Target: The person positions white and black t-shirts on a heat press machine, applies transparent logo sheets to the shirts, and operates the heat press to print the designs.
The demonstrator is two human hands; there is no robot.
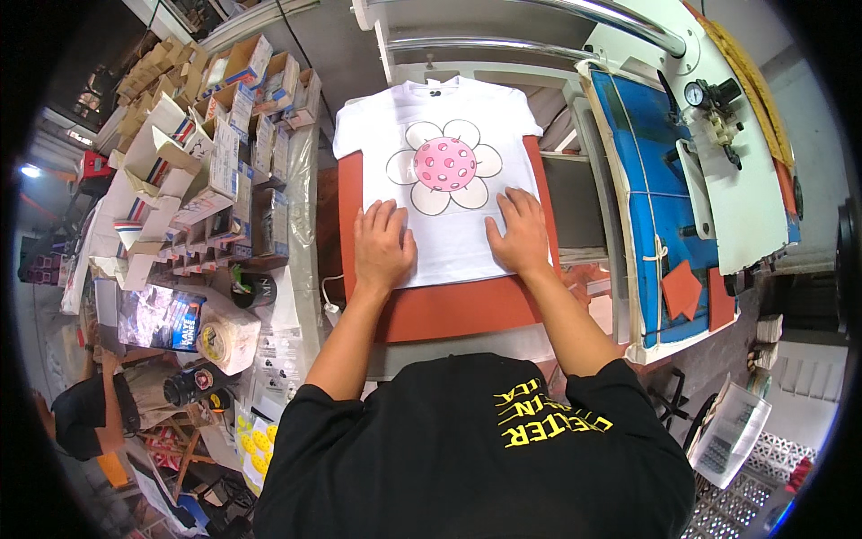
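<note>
A white T-shirt (449, 247) lies face up on a reddish-orange pad (458, 310), its collar at the far end. On its chest is a printed flower (444, 166) with white petals and a pink, spotted round centre. My left hand (383, 244) rests flat on the shirt's lower left part, fingers stretched toward the collar. Across from it, my right hand (521, 232) lies flat near the shirt's right edge, fingers extended. Neither hand grips anything. The pad shows past the shirt's hem and along both sides.
A blue padded board (642, 193) tied with cord and a white machine part with a pressure gauge (694, 92) stand at the right. Metal bars (489, 43) cross beyond the shirt. Open cardboard boxes (211, 166) crowd the left. Another person (81, 418) is at the lower left.
</note>
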